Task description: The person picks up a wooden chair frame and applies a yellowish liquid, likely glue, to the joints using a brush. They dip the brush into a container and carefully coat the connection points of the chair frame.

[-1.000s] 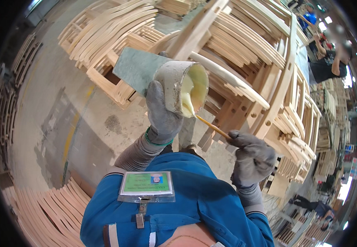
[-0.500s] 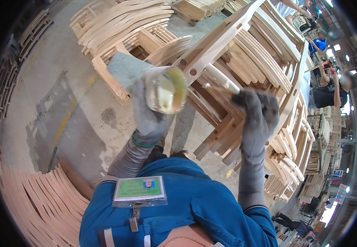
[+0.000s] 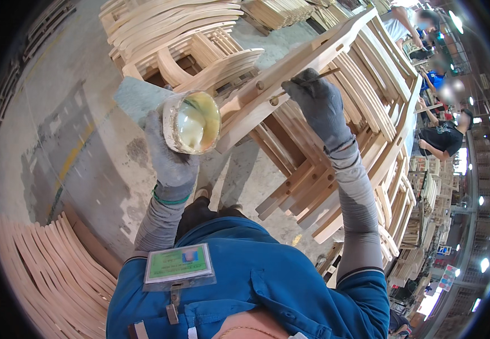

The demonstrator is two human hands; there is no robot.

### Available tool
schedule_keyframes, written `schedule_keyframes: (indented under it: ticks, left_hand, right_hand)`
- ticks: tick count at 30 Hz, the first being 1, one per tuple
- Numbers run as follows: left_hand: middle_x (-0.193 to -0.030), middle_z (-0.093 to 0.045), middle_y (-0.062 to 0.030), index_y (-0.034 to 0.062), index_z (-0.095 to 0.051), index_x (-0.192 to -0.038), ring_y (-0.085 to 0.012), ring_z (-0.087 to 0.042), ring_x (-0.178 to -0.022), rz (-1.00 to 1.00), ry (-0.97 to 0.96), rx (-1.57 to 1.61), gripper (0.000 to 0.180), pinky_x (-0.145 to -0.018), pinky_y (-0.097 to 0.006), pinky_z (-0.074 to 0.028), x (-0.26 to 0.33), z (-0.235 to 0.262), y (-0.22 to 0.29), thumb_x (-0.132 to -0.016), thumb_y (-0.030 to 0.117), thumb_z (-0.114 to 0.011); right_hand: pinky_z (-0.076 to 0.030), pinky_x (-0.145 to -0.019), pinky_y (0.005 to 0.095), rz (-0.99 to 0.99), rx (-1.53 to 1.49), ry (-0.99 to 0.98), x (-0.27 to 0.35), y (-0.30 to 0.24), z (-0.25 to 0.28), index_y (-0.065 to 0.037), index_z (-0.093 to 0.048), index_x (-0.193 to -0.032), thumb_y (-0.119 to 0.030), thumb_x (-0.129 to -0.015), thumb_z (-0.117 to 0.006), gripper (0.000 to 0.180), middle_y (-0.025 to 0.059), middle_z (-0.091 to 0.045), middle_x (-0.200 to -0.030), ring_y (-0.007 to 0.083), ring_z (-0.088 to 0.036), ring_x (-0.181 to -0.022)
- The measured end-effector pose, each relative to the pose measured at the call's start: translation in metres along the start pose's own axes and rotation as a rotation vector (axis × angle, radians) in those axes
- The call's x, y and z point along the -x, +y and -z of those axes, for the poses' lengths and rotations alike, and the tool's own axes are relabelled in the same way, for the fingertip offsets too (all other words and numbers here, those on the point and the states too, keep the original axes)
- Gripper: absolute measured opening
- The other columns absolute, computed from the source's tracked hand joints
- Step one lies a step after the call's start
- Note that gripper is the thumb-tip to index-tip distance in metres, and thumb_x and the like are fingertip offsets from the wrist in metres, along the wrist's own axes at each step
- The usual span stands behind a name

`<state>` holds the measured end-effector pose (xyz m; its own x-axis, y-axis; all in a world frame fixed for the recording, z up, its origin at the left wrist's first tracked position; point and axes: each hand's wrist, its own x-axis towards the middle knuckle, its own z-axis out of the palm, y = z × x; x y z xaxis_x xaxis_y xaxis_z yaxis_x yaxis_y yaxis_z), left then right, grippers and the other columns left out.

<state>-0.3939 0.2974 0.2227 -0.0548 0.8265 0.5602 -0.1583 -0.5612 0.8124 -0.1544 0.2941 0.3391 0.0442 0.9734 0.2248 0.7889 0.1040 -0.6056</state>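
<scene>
A big wooden frame (image 3: 313, 62) lies across stacked chair parts (image 3: 369, 141). The right hand (image 3: 318, 104), in a grey glove, pinches a thin stick (image 3: 313, 80) against a hole in the frame. The left hand (image 3: 169, 158) is wrapped around a cup (image 3: 191, 121) of pale glue, just left of the frame.

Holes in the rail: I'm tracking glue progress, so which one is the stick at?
The stick in the right hand touches the middle hole; the others stand clear.
</scene>
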Motion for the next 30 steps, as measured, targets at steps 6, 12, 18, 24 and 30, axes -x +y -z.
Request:
schedule_keyframes:
  ticks: [6,12,18,24,30]
  left_hand:
    - [-0.126,-0.043,-0.0136,0.0024,-0.036,-0.125,-0.0257,-0.039,-0.121,0.354,0.204,0.799,0.039,-0.101,-0.041,-0.036,-0.002,0.003,-0.006,-0.092,0.020,-0.045]
    - [-0.133,-0.036,-0.0170,0.0029,-0.035,-0.127,-0.0276,-0.036,-0.125,0.168,0.086,0.311,0.039,-0.103,-0.041,-0.033,-0.003,0.005,-0.009,-0.094,0.024,-0.037]
    - [-0.134,-0.033,-0.0177,0.0032,-0.031,-0.131,-0.0285,-0.034,-0.125,0.156,0.034,0.345,0.045,-0.105,-0.041,-0.030,-0.008,-0.003,0.000,-0.091,0.021,-0.042]
    - [-0.135,-0.034,-0.0175,0.0020,-0.025,-0.132,-0.0261,-0.033,-0.126,-0.070,-0.118,0.216,0.062,-0.105,-0.039,-0.029,-0.016,-0.020,0.006,-0.081,0.006,-0.059]
    - [-0.129,-0.038,-0.0163,-0.0012,-0.028,-0.130,-0.0247,-0.042,-0.118,0.076,-0.344,0.095,0.072,-0.100,-0.039,-0.036,-0.020,-0.049,0.018,-0.072,0.006,-0.070]
  right_hand:
    - [-0.048,-0.065,0.0340,0.090,0.134,-0.142,-0.003,-0.006,-0.003,-0.006,-0.060,-0.086,-0.022,-0.084,-0.056,0.017,0.0103,-0.064,-0.080,0.0267,-0.063,-0.076]
    - [-0.048,-0.065,0.0341,0.008,0.185,-0.125,-0.001,-0.013,-0.003,-0.006,-0.061,-0.090,-0.022,-0.084,-0.057,0.018,0.0114,-0.064,-0.079,0.0278,-0.063,-0.075]
    - [-0.048,-0.066,0.0338,0.008,-0.016,-0.051,-0.008,-0.013,-0.006,-0.004,-0.063,-0.092,-0.020,-0.081,-0.061,0.020,0.0138,-0.064,-0.076,0.0275,-0.063,-0.074]
    - [-0.048,-0.068,0.0302,-0.056,-0.091,0.094,0.018,0.001,0.016,-0.003,-0.064,-0.091,-0.014,-0.079,-0.062,0.016,0.0115,-0.065,-0.081,0.0229,-0.064,-0.075]
    - [-0.052,-0.069,0.0268,-0.022,-0.589,0.369,0.090,-0.056,0.058,0.000,-0.060,-0.090,0.002,-0.075,-0.064,0.015,0.0143,-0.065,-0.090,0.0194,-0.065,-0.078]
